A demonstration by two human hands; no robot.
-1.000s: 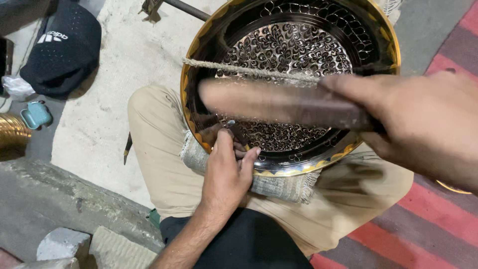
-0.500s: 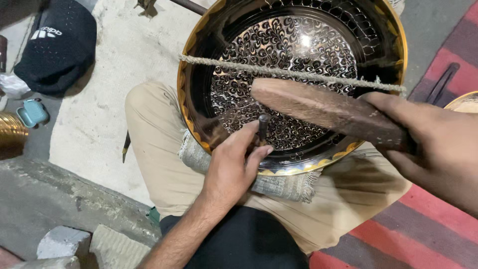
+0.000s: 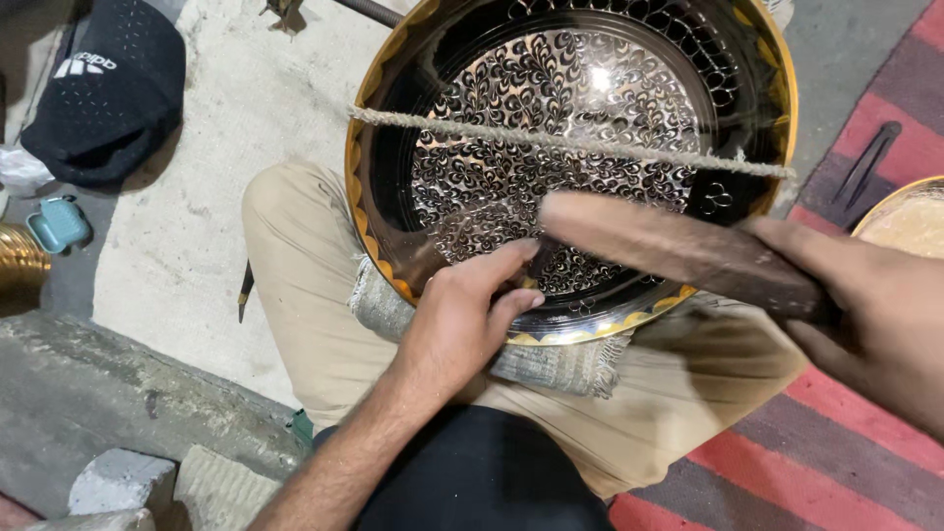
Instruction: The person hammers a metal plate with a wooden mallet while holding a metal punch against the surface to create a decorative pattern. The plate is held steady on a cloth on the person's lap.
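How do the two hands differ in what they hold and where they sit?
The left hand pinches a small tool against the patterned metal bowl; the right hand grips a long wooden stick. The left rests on the rim; the right is off it, beside it. Both are bare.

The floor is rough grey concrete (image 3: 59, 393), with a pale, coarse sheet of sacking (image 3: 197, 197) spread over its middle and a rug striped in red and grey (image 3: 836, 472) at the right. On the left lie a black cap (image 3: 108, 88), a small teal container (image 3: 57, 224) and part of a brass vessel (image 3: 18, 270); pale stone blocks (image 3: 118, 482) sit in the lower left corner. A dark metal tool (image 3: 865, 167) rests on the rug, under bright light from above.
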